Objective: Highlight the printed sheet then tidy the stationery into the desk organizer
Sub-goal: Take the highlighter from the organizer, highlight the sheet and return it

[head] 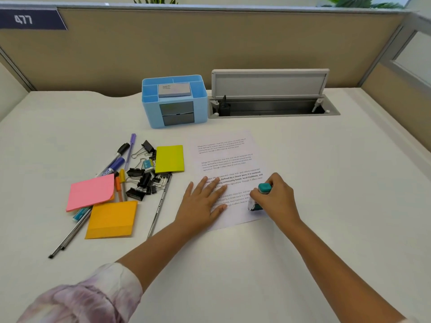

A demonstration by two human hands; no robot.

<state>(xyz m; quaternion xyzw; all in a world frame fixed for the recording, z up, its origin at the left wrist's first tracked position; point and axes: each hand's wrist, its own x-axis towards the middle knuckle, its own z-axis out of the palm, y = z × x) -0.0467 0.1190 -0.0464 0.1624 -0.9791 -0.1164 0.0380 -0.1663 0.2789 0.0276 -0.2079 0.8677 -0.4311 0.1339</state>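
Observation:
The printed sheet (229,159) lies on the white desk with several paragraphs of text. My left hand (203,201) rests flat on its lower left part, fingers spread. My right hand (276,194) is closed around a teal highlighter (264,188), held upright with its lower end on the sheet's lower right text. The blue desk organizer (200,106) stands behind the sheet with a grey card box in its top. Left of the sheet lie pink (89,192), orange (112,220) and yellow-green (169,158) sticky pads, black binder clips (142,177), and several pens and markers (116,163).
An open grey cable hatch (270,99) is set into the desk right of the organizer. A beige partition wall (210,47) closes the back. Two thin dark pens (67,238) lie diagonally at the front left, another (159,206) beside the clips.

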